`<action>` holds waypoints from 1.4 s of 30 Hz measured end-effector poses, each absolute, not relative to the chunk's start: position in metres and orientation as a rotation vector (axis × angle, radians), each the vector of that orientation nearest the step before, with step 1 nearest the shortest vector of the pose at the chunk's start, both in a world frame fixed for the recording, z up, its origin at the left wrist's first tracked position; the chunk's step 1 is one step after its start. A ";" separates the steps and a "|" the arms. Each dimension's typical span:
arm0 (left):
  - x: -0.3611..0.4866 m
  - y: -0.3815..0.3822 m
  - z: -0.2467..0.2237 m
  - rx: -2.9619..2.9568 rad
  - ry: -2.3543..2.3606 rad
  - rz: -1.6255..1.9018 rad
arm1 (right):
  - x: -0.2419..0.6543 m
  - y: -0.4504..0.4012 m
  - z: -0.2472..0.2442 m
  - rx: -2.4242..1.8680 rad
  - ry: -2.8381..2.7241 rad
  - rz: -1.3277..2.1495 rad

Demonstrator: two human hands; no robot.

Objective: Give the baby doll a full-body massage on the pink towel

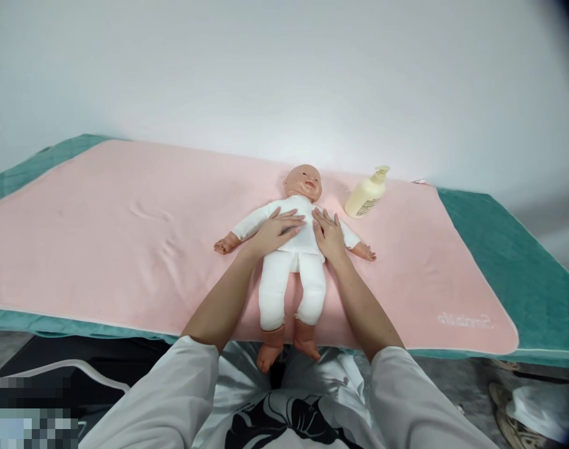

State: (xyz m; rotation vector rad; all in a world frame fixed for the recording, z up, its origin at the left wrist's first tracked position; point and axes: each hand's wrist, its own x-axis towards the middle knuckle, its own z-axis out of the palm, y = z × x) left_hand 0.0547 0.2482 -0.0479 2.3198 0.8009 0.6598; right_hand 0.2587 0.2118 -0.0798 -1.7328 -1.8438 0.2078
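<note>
A baby doll (291,240) in a white cloth top and trousers lies on its back on the pink mat (102,237). Its head points toward the wall and its bare feet hang over the near edge. My left hand (277,232) rests on one side of the doll's torso, fingers outstretched across the chest. On the other side, my right hand (327,234) lies flat with its fingers pointing up the chest. Both hands touch the white top and grasp nothing.
A pale yellow pump bottle (366,194) stands on the mat to the right of the doll's head. Beneath the mat is a teal cover (509,255). The white wall (247,81) rises right behind. Shoes (504,405) are on the floor at lower right.
</note>
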 end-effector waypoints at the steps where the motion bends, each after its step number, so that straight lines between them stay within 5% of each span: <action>1: 0.055 0.249 -0.049 2.328 0.842 0.662 | 0.259 0.212 -0.080 -1.734 -1.845 0.212; 10: 0.054 0.250 -0.056 2.342 1.656 0.756 | 0.260 0.213 -0.083 -1.681 -1.816 0.222; 23: 0.052 0.251 -0.056 2.342 1.704 0.716 | 0.252 0.188 -0.070 -0.821 -2.099 0.492; 42: 0.052 0.251 -0.057 2.306 1.637 0.771 | 0.259 0.209 -0.078 -1.610 -1.911 0.256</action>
